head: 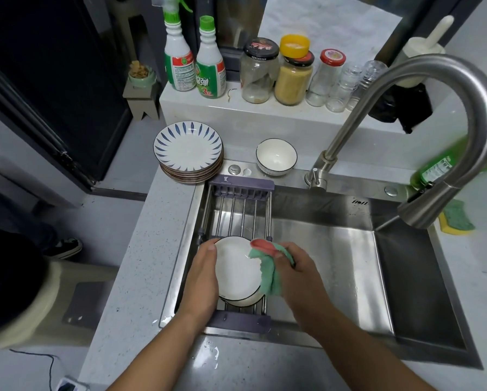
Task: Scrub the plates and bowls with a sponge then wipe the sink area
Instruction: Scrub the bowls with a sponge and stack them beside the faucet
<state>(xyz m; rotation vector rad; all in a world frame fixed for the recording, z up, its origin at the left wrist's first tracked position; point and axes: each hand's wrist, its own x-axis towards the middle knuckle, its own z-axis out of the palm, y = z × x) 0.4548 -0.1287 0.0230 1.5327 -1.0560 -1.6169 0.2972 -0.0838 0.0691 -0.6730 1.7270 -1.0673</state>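
Steel sink (335,249), mid-frame: left hand (201,275) grips round white plate (236,269), right hand (298,275) clutches green cloth (270,275); best scrubbed in circles.

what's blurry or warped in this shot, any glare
Head view: the green bottle at the right edge is smeared; wide-angle distortion bows the faucet; soft glare streaks the sink floor; the white dish and green cloth in the centre look sharp.

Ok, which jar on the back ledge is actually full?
The middle jar, packed with yellow granules; the black-lidded jar left of it and the red-lidded jar on its right look almost empty.
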